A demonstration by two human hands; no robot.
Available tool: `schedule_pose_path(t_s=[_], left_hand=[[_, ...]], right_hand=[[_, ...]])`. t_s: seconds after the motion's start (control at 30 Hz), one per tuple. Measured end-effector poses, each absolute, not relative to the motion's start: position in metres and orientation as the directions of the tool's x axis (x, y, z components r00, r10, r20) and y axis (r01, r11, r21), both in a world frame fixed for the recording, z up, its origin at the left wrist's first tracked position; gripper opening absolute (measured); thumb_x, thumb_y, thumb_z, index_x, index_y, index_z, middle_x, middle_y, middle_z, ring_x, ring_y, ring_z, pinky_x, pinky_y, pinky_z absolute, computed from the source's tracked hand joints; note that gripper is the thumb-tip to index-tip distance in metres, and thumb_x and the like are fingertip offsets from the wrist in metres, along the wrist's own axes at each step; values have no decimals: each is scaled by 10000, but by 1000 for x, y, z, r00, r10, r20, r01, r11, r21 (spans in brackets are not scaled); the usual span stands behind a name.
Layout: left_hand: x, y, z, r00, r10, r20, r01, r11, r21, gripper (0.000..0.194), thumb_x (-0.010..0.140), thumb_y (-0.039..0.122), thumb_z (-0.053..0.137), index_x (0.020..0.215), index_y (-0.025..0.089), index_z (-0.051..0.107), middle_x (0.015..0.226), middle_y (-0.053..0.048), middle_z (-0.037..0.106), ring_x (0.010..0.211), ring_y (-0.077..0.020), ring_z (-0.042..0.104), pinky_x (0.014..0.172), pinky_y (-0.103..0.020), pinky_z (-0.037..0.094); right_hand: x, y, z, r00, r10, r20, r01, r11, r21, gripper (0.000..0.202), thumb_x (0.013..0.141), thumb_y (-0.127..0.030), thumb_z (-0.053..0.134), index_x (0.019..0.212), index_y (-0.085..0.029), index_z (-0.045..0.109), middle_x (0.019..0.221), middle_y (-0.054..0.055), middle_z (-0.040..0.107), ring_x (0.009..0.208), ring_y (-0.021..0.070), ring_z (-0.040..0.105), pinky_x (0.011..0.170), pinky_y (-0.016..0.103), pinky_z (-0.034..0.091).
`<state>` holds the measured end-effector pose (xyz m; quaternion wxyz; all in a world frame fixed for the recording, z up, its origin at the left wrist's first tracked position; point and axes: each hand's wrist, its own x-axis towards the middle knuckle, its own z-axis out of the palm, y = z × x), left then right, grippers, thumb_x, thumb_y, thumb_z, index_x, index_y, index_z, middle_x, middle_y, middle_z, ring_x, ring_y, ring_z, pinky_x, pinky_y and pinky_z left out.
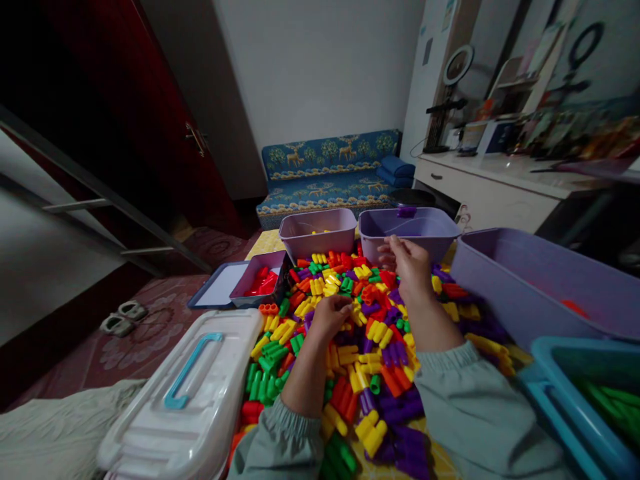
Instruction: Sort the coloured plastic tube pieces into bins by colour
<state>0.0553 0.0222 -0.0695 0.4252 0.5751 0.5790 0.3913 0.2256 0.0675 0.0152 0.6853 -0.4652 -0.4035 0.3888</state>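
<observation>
Fingers of the right hand (414, 265) are spread apart in front of the middle purple bin (443, 248); those of the left hand (327, 317) curl down among the plastic connector blocks (371, 293), and whether they grip one I cannot tell. Beyond the desk (256, 245) stands a blue deer-patterned sofa (325, 170). Multicoloured blocks cover much of the desk. A long lilac bin (520, 303) and a turquoise bin (555, 393) with green pieces line the right; a white lid (210, 373) lies left, near a small tin (257, 262) of red pieces. One purple block (406, 211) shows against the middle bin's far rim, apart from the right fingers.
</observation>
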Motion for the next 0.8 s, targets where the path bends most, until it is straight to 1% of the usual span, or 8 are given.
schedule_pose_path(t_s=[0.07,0.17,0.23,0.37,0.47,0.57,0.7,0.8], left_hand=[[55,22,-71,30,999,-33,328,21,944,206,710,232,693,889,144,745,753,-61,722,620,-146,612,544,-210,454],[55,24,-74,38,999,-24,329,10,944,200,714,226,685,887,146,746,762,-65,726,636,-152,617,556,-215,456],[55,24,-75,41,999,-26,334,10,943,208,723,224,674,902,142,742,774,-67,726,644,-149,616,560,-213,453],[54,25,-76,46,999,-21,335,5,942,216,732,221,666,913,124,732,803,-71,722,645,-135,601,544,-196,434],[54,25,-75,53,998,-17,315,0,949,256,727,252,681,945,122,722,707,-38,688,559,-102,548,494,-174,392],[54,25,-73,64,998,-9,264,-9,965,369,702,315,725,1012,117,702,655,-17,647,512,-84,509,473,-169,368],[57,24,-67,119,992,42,107,-55,993,558,648,397,784,1110,112,659,799,-51,674,613,-99,562,559,-193,428],[60,22,-61,150,983,108,46,-116,992,578,631,424,796,1099,111,667,816,-48,670,679,-111,575,627,-208,453]], right_hand=[[224,60,2,277,935,219,-29,236,-971,390,718,-503,626,834,-132,664,698,54,690,512,123,593,452,211,437],[227,51,-22,110,969,222,280,184,-942,270,756,-382,597,845,-143,687,743,65,710,586,161,633,555,270,492],[228,47,-34,10,972,235,508,198,-838,220,740,-241,606,924,-170,703,883,75,725,729,191,664,684,313,514],[225,38,-42,-196,939,281,748,329,-576,456,675,4,543,1024,-237,709,1135,67,670,1013,220,619,879,340,462],[221,35,-41,-187,947,259,796,301,-525,348,702,-20,560,913,-235,734,1052,71,676,942,216,629,821,328,471],[219,37,-41,-95,958,269,733,250,-633,156,741,-176,636,869,-206,720,940,71,690,822,202,636,743,317,481],[218,40,-43,-2,966,257,535,218,-816,200,761,-359,634,828,-179,687,785,49,706,673,172,622,625,280,471],[216,38,-42,5,970,242,492,208,-845,247,736,-421,643,739,-175,663,681,42,682,601,164,604,550,261,442]])
